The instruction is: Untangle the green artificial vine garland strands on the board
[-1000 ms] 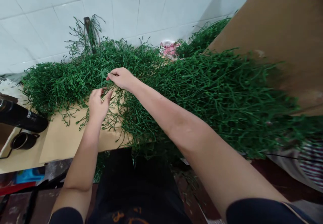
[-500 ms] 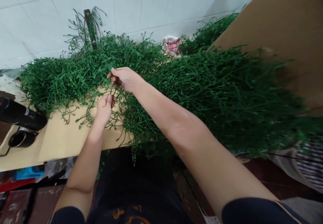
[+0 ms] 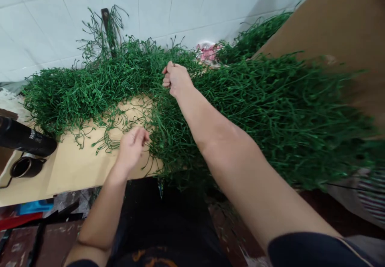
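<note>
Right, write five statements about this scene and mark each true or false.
1. The right hand is nearer the tiled wall than the left hand. True.
2. The black cup is at the right end of the scene. False: it is at the left, beside the black bottle.
3. The left hand touches the black bottle. False: they are apart.
4. Green stems lie on both sides of the right hand. True.
5. The stems are yellow. False: they are green.

I seem to be in a makeshift workroom: white square-tiled wall (image 3: pixel 156 2), tan cardboard-covered worktop (image 3: pixel 75 164), heaped green thin-stemmed sprigs (image 3: pixel 84 92), black cylindrical bottle (image 3: pixel 22 136)
</note>
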`<state>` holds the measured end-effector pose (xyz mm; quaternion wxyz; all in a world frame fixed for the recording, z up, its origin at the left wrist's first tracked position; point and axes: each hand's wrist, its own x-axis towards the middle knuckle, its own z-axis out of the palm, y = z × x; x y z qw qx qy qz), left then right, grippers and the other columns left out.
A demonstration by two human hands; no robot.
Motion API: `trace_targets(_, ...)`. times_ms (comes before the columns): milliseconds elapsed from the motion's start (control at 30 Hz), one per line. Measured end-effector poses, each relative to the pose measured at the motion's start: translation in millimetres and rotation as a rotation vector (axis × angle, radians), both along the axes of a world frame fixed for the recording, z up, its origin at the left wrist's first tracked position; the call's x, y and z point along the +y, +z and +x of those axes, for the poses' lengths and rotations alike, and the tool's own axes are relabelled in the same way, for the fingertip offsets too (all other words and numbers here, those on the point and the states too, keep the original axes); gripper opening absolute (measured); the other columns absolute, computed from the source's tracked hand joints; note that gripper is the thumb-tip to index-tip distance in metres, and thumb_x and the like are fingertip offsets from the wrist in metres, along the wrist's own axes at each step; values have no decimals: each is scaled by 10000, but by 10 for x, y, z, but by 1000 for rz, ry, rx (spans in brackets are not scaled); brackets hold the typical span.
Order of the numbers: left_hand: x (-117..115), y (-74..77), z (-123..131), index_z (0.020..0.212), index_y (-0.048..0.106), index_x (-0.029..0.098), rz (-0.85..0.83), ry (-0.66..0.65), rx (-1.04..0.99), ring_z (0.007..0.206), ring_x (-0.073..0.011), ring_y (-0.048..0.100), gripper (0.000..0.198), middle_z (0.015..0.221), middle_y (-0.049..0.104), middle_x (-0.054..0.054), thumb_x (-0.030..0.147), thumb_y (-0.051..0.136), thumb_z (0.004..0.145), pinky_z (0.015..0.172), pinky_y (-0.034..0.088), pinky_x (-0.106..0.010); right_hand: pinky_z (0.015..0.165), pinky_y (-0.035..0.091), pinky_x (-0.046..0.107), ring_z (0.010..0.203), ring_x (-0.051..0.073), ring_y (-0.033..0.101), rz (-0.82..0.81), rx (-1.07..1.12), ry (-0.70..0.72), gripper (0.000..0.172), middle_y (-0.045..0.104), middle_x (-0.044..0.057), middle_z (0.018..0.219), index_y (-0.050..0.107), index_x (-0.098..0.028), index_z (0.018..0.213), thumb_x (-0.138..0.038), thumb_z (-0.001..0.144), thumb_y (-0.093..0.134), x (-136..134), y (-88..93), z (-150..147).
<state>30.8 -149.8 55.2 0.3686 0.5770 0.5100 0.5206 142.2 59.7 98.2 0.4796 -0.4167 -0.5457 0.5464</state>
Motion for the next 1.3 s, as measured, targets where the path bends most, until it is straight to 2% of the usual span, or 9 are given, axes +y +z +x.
trace_targets(67, 109, 41, -53, 599, 511, 183, -8, 32, -151, 468, -85, 333, 420, 506, 407, 31, 566, 537, 770, 458, 273, -234, 383, 163, 157, 375, 29, 147, -44, 47, 0, 435, 144, -102, 455, 332, -200, 624, -528, 910, 320, -156, 58, 17)
trace_targets(167, 242, 81, -90, 610, 502, 182, 2, 21, -277, 462, -73, 302, 423, 505, 374, 44, 579, 592, 723, 457, 251, -233, 376, 162, 163, 384, 23, 150, -38, 6, 141, 445, 170, -100, 455, 394, -187, 622, -566, 851, 426, -420, 123, -46)
trace_targets(433, 250, 21, -127, 670, 548, 167, 22, 41, -284, 452, -65, 293, 391, 465, 333, 60, 549, 589, 746, 445, 218, -216, 385, 169, 167, 410, 20, 161, -26, 38, 392, 436, 189, -104, 470, 464, -166, 656, -579, 770, 541, -728, 72, 24)
trace_targets(533, 283, 35, -147, 701, 573, 162, 76, 96, -217, 458, -62, 310, 358, 477, 361, 58, 512, 570, 778, 453, 245, -207, 393, 163, 160, 418, 5, 187, -28, 43, 546, 430, 227, -110, 482, 447, -154, 647, -517, 688, 673, -795, 56, 62)
trace_targets(633, 303, 41, -152, 714, 582, 163, 105, 129, -152, 465, -63, 335, 324, 492, 383, 55, 476, 561, 794, 461, 272, -202, 391, 160, 163, 420, -1, 222, 1, 20, 596, 453, 266, -108, 485, 414, -152, 620, -458, 630, 748, -823, 38, 76)
trace_targets(833, 320, 6, -193, 730, 603, 155, 58, 124, 96, 470, -77, 349, 243, 501, 387, 47, 340, 488, 839, 487, 292, -215, 395, 169, 175, 428, 5, 230, 61, -109, 656, 402, 289, -95, 494, 459, -140, 636, -464, 711, 685, -808, 53, 72)
trace_targets(1033, 330, 55, -363, 754, 635, 160, 75, 171, 433, 651, -133, 519, 347, 671, 598, -20, 365, 385, 881, 640, 394, -250, 459, 239, 183, 497, 18, 291, 196, -330, 763, 299, 361, -71, 567, 483, -131, 659, -341, 739, 680, -774, 115, 84)
trace_targets(1133, 337, 104, -474, 761, 640, 161, 104, 242, 587, 712, -163, 542, 355, 715, 622, -37, 373, 379, 874, 686, 398, -273, 503, 250, 196, 525, 28, 300, 273, -430, 833, 205, 359, -67, 593, 487, -133, 693, -268, 788, 610, -758, 124, 81)
trace_targets(1300, 333, 164, -588, 744, 622, 171, 97, 258, 637, 743, -163, 555, 346, 752, 639, -31, 353, 359, 877, 705, 392, -267, 560, 252, 217, 553, 45, 290, 569, -775, 702, 213, 328, -63, 560, 444, -140, 610, -188, 779, 564, -760, 151, 8)
